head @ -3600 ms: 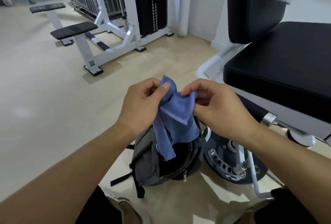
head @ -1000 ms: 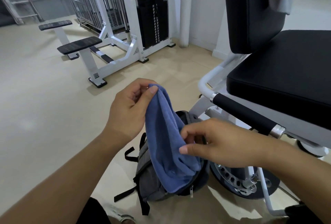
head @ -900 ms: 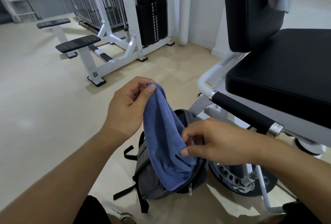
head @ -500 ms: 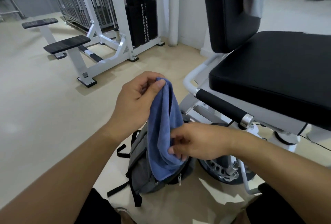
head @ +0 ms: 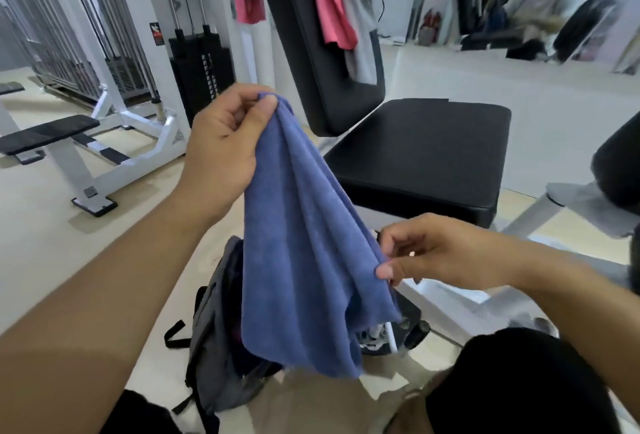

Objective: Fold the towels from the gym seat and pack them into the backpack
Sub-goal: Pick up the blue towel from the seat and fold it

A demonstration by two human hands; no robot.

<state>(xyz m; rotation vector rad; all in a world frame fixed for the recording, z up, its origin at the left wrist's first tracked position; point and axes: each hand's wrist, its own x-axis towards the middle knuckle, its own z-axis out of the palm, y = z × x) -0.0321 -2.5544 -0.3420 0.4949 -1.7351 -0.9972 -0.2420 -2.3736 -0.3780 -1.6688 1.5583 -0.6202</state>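
Observation:
A blue towel (head: pixel 304 243) hangs in front of me. My left hand (head: pixel 225 142) pinches its top corner between thumb and fingers. My right hand (head: pixel 426 253) pinches its right edge lower down. Under the towel a grey backpack (head: pixel 218 340) stands open on the floor, partly hidden by the cloth. The black gym seat (head: pixel 422 153) is just behind, with its upright backrest (head: pixel 311 35). A pink towel (head: pixel 332 7) and a grey one (head: pixel 360 35) hang over the backrest.
A white cable machine with a black weight stack (head: pixel 201 62) and a low black bench (head: pixel 48 132) stand at the left. A round black base plate (head: pixel 405 329) of the seat machine lies on the floor beside the backpack. The beige floor (head: pixel 69 253) spreads to the left.
The towel has risen out of the backpack's mouth and hangs free, spread wider. My right hand moved from its middle to its right edge. My view tilted up toward the backrest.

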